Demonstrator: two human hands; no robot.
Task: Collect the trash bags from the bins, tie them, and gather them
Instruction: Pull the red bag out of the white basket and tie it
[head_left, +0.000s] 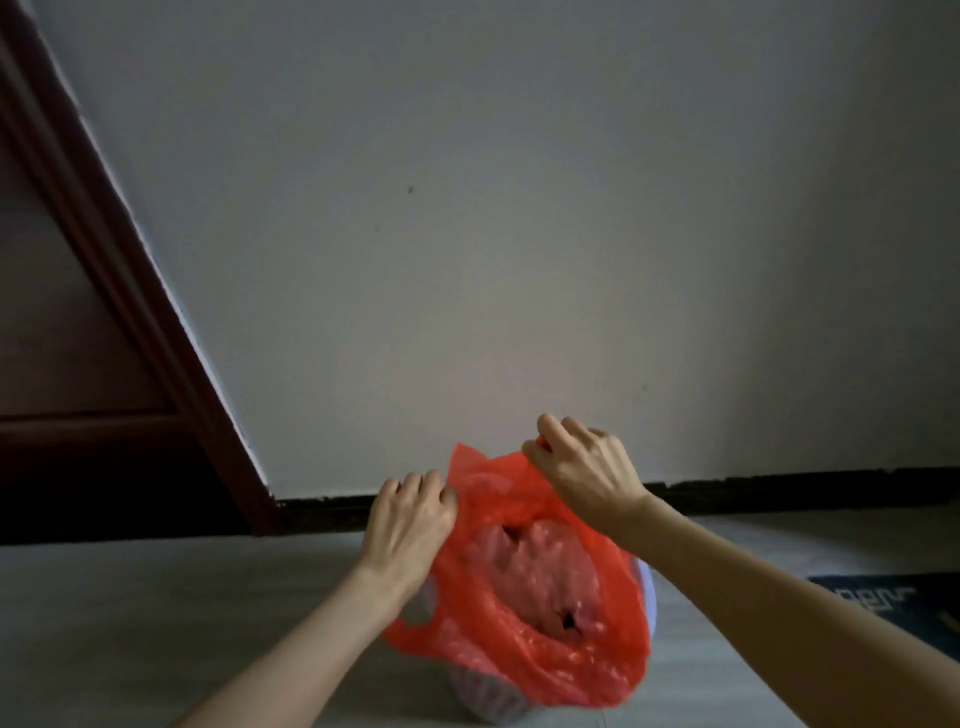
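While the red trash bag (540, 587) sits in its bin (488, 699) on the floor, both hands lift its rim.
Head view: left hand (408, 525) and right hand (584, 475) each have a pinching grip on the plastic; I judge the next move is pulling upward, then tying.

2 bare hands are in view: 1 left hand (410, 519) and 1 right hand (584, 470). There is 1 red plastic trash bag (524, 618), sitting in 1 small ribbed bin (485, 699). 1 dark patterned mat (893, 605) lies on the floor at the right edge. 1 dark wooden door (78, 322) stands at the left.
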